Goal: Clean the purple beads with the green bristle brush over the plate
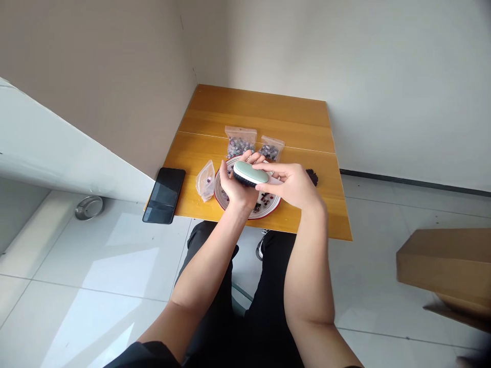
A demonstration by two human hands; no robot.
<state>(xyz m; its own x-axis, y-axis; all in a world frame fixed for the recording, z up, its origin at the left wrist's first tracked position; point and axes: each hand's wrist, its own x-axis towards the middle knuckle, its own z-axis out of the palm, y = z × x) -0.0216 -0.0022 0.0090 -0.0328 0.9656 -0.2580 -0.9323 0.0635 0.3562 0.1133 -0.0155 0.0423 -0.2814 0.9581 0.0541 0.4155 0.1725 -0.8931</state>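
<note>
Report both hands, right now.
Left hand: open, palm up, under the green-backed brush.
Right hand: closed, holding that brush near its handle.

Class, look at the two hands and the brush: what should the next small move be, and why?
Perhaps stroke the brush lightly across the left hand: the right hand holds it, its bristles face down, and the left hand lies open, palm up, beneath them.
</note>
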